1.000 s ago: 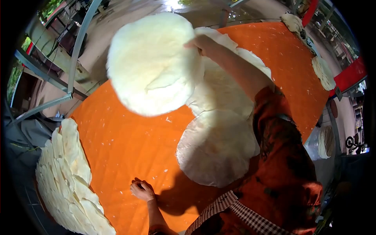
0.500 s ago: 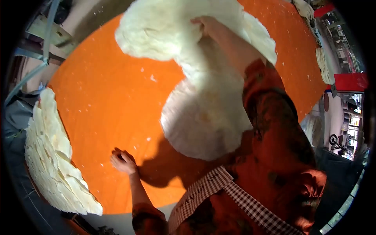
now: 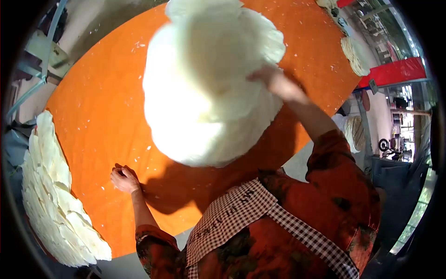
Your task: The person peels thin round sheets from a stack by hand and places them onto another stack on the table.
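Large, thin white flatbreads (image 3: 195, 135) overlap on the orange table (image 3: 102, 111) in front of me. My right hand (image 3: 278, 85) is at their right side, its fingers over the bread. Motion blur hides whether those fingers pinch a sheet or only touch it. A blurred darker patch covers the middle of the sheets. My left hand (image 3: 124, 180) rests on the tabletop to the left of the bread, fingers curled in, with nothing visible in them.
A long row of overlapping flatbreads (image 3: 58, 200) lies along the table's left edge. More folded flatbreads (image 3: 355, 56) lie at the far right edge. Beyond are a red cover (image 3: 395, 72) and a metal frame (image 3: 48, 56). White crumbs dot the orange surface.
My right hand has come back toward me and to the right. The nearer bread now appears as one broad sheet reaching farther left. My left hand stays curled on the table.
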`<action>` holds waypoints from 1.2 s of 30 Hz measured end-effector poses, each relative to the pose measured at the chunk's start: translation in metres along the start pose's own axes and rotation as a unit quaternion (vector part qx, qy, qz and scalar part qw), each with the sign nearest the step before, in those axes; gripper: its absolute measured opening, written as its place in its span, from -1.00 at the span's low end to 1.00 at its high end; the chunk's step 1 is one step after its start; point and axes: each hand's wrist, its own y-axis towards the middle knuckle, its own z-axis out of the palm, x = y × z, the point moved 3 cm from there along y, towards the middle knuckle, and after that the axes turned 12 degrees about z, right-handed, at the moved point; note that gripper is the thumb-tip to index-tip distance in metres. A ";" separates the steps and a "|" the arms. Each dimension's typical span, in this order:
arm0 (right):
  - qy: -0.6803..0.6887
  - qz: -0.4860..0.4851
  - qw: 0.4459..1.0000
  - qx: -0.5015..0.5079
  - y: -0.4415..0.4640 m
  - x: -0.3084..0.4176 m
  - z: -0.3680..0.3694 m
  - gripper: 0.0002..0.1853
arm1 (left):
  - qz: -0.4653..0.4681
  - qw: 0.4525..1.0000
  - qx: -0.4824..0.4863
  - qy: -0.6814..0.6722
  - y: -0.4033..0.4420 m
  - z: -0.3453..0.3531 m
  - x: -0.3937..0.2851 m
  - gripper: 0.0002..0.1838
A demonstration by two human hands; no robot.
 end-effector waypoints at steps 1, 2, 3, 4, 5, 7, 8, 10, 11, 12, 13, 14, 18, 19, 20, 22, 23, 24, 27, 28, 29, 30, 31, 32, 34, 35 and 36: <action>0.086 0.067 0.994 -0.033 -0.012 -0.018 0.014 -0.38 | 0.011 1.000 -0.002 0.008 0.001 -0.002 -0.001 -0.74; -0.117 0.087 0.981 -0.128 -0.002 -0.054 0.019 -0.27 | 0.021 1.000 -0.005 0.014 0.000 -0.004 -0.002 -0.74; -0.087 0.166 0.976 -0.112 -0.009 -0.043 0.028 -0.24 | 0.032 0.999 -0.010 0.019 0.001 -0.002 0.001 -0.73; -0.063 0.175 0.978 -0.093 -0.015 -0.039 0.029 -0.22 | 0.048 0.998 -0.024 0.030 0.001 0.000 0.003 -0.72; -0.040 0.185 0.979 -0.074 -0.021 -0.035 0.030 -0.21 | 0.034 0.998 -0.004 0.046 0.000 0.002 0.004 -0.71; -0.019 0.064 0.997 -0.032 -0.017 -0.045 0.028 -0.21 | 0.025 0.999 0.030 0.037 0.001 0.001 0.006 -0.73; 0.012 0.082 0.996 -0.021 -0.015 -0.050 0.027 -0.23 | 0.030 0.999 0.036 0.021 0.003 -0.002 0.006 -0.75; 0.070 0.118 0.991 0.007 -0.012 -0.058 0.026 -0.26 | 0.033 0.998 0.052 -0.008 0.002 -0.009 0.005 -0.78; 0.079 0.121 0.989 -0.005 -0.012 -0.062 0.025 -0.29 | 0.008 0.994 0.042 -0.102 -0.005 -0.013 0.005 -0.80; 0.090 0.125 0.988 -0.016 -0.012 -0.065 0.023 -0.32 | -0.016 0.980 0.034 -0.195 -0.016 -0.016 0.000 -0.82; 0.078 0.147 0.986 -0.015 -0.011 -0.064 0.020 -0.34 | -0.040 0.957 0.024 -0.286 -0.029 -0.020 -0.012 -0.83; 0.065 0.169 0.983 -0.013 -0.010 -0.063 0.017 -0.36 | -0.074 0.941 0.014 -0.330 -0.049 -0.029 -0.031 -0.86; -0.091 0.177 0.980 -0.015 0.005 -0.048 0.021 -0.35 | -0.194 0.807 0.120 -0.545 -0.145 -0.081 -0.160 -0.96; -0.136 0.140 0.980 -0.031 0.010 -0.048 0.021 -0.34 | -0.217 0.794 0.136 -0.552 -0.172 -0.078 -0.177 -0.97; -0.049 0.115 0.992 -0.011 0.008 -0.045 0.022 -0.32 | -0.261 0.755 0.148 -0.583 -0.199 -0.073 -0.191 -0.97; 0.051 -0.026 0.998 -0.012 0.045 -0.086 0.030 -0.35 | -0.394 0.653 0.138 -0.632 -0.226 -0.094 -0.260 -0.93; 0.060 0.015 0.998 0.029 0.058 -0.100 0.030 -0.37 | -0.413 0.638 0.138 -0.635 -0.236 -0.094 -0.279 -0.92; 0.053 0.092 0.993 -0.052 0.042 -0.090 0.025 -0.44 | -0.426 0.627 0.156 -0.633 -0.244 -0.090 -0.294 -0.91; 0.051 0.036 0.997 0.046 0.050 -0.087 0.037 -0.50 | -0.413 0.529 0.187 -0.717 -0.270 -0.080 -0.320 -0.78; 0.044 0.031 0.997 0.055 0.044 -0.078 0.041 -0.51 | -0.432 0.501 0.172 -0.730 -0.280 -0.081 -0.333 -0.75; 0.047 0.020 0.997 0.065 0.040 -0.073 0.038 -0.52 | -0.429 0.479 0.191 -0.742 -0.288 -0.077 -0.352 -0.62; 0.049 0.009 0.996 0.071 0.036 -0.069 0.033 -0.52 | -0.429 0.470 0.207 -0.743 -0.292 -0.077 -0.368 -0.61; 0.051 0.001 0.995 0.082 0.029 -0.064 0.032 -0.53 | -0.431 0.469 0.222 -0.738 -0.295 -0.075 -0.382 -0.61; 0.060 -0.009 0.993 0.098 0.021 -0.058 0.030 -0.54 | -0.435 0.471 0.226 -0.733 -0.296 -0.077 -0.395 -0.60; 0.069 -0.031 0.989 0.124 0.008 -0.041 0.027 -0.55 | -0.433 0.475 0.232 -0.730 -0.296 -0.076 -0.417 -0.59; 0.071 -0.042 0.988 0.133 0.001 -0.034 0.025 -0.56 | -0.431 0.473 0.234 -0.732 -0.294 -0.076 -0.427 -0.58; 0.075 -0.056 0.986 0.140 -0.005 -0.026 0.022 -0.56 | -0.427 0.471 0.236 -0.735 -0.291 -0.073 -0.438 -0.58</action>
